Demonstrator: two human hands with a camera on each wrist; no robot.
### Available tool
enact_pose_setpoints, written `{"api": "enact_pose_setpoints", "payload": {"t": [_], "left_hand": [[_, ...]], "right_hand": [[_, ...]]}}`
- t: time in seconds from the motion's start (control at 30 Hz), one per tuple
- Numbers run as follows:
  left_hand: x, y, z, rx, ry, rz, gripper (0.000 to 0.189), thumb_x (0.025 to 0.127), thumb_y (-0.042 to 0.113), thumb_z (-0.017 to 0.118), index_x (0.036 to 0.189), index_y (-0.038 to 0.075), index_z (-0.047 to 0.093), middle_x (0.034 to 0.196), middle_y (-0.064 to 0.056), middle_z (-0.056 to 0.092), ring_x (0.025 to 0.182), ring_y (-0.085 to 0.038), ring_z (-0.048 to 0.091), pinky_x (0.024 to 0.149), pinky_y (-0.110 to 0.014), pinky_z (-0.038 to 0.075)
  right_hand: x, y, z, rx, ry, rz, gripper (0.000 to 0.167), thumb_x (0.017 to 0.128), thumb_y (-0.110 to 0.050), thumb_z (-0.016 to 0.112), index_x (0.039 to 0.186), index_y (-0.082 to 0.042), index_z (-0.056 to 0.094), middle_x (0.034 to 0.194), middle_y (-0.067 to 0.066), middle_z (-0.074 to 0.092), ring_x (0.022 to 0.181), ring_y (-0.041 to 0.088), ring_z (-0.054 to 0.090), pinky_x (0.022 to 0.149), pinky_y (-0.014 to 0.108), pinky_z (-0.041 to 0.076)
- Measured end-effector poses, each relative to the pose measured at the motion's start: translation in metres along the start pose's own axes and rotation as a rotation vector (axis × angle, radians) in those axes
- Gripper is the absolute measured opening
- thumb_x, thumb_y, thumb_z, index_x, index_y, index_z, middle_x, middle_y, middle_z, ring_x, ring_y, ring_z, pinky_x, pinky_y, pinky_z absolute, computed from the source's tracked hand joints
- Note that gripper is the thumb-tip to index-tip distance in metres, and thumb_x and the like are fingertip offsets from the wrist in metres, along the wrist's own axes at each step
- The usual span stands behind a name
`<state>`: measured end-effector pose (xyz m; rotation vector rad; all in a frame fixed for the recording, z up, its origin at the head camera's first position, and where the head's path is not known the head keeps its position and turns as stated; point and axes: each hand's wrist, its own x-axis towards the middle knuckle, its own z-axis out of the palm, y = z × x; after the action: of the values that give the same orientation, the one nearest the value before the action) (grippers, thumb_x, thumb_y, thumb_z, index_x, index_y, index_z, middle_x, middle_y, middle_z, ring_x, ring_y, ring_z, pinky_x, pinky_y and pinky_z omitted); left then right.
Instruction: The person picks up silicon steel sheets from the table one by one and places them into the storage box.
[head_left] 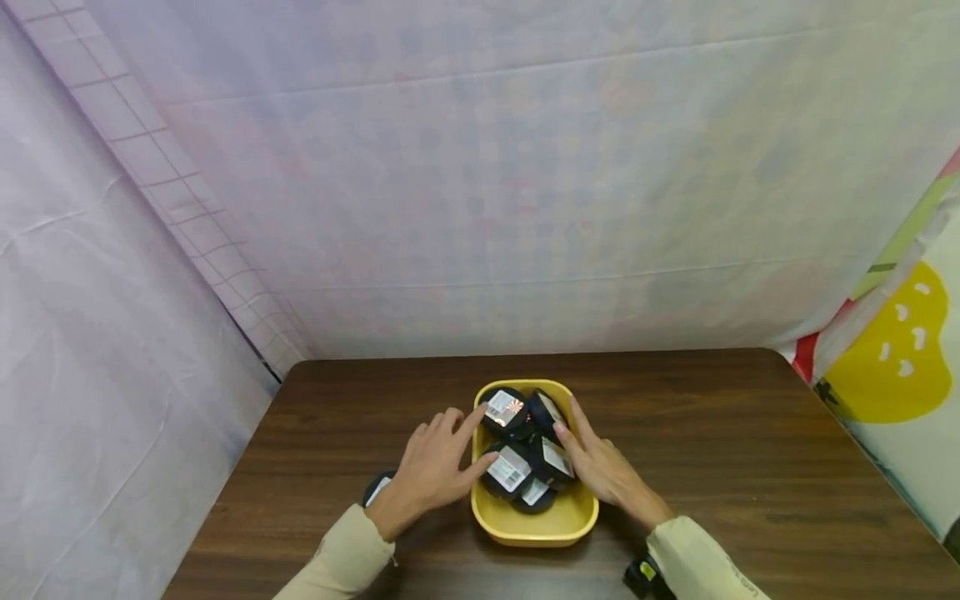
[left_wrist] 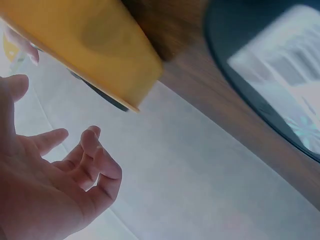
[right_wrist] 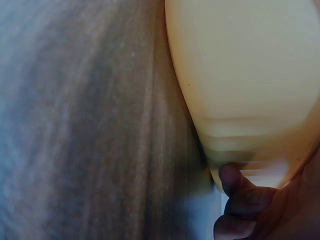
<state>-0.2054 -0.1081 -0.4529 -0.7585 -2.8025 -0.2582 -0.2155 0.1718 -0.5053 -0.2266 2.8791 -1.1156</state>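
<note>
A yellow plastic bin (head_left: 536, 533) stands on the table, holding several black round flat things (head_left: 508, 469) with white labels; their exact kind is unclear. My left hand (head_left: 435, 471) is over the bin's left rim, thumb and index finger spread across the black pieces. In the left wrist view, this hand (left_wrist: 55, 185) has its other fingers loosely bent, with nothing in the palm. At the right rim is my right hand (head_left: 603, 471), its thumb over the black pieces and its index finger along the rim. Its fingers (right_wrist: 245, 200) lie beside the bin's outer wall in the right wrist view.
Another black round piece (head_left: 377, 486) with a label lies left of the bin, partly behind the left wrist. A small black object (head_left: 641, 575) with a yellow-green mark is near the right sleeve. The brown wooden table (head_left: 720, 433) ends at a pale hanging cloth (head_left: 525, 208).
</note>
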Motion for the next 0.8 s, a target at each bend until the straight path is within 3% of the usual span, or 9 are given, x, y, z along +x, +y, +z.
{"api": "enact_pose_setpoints", "payload": {"t": [0.27,0.57,0.8], "left_hand": [[-0.019,-0.020,-0.004,-0.011,0.011,-0.089,0.070,0.096,0.058,0.051,0.155,0.024,0.034,0.114,-0.009,0.057,0.098,-0.022,0.056,0.076,-0.040,0.046],[-0.037,-0.040,-0.003,0.019,0.049,-0.124,0.070,0.095,0.057,0.054,0.153,0.022,0.038,0.112,-0.011,0.059,0.095,-0.025,0.058,0.073,-0.042,0.048],[-0.047,-0.053,-0.001,0.052,0.025,-0.150,0.071,0.095,0.057,0.055,0.153,0.021,0.038,0.111,-0.012,0.058,0.091,-0.025,0.057,0.067,-0.040,0.047]], "right_hand": [[0.000,0.000,0.000,0.005,0.001,-0.003,0.071,0.103,-0.062,0.024,0.161,-0.025,0.006,0.137,0.033,0.052,0.113,0.047,0.060,0.096,0.060,0.043],[0.000,0.000,0.001,0.000,0.007,-0.006,0.071,0.103,-0.061,0.025,0.161,-0.025,0.007,0.134,0.034,0.054,0.112,0.046,0.061,0.095,0.060,0.044],[0.000,0.001,0.001,-0.004,0.012,-0.005,0.071,0.103,-0.061,0.024,0.161,-0.025,0.006,0.132,0.035,0.054,0.110,0.047,0.061,0.094,0.060,0.044]]}}
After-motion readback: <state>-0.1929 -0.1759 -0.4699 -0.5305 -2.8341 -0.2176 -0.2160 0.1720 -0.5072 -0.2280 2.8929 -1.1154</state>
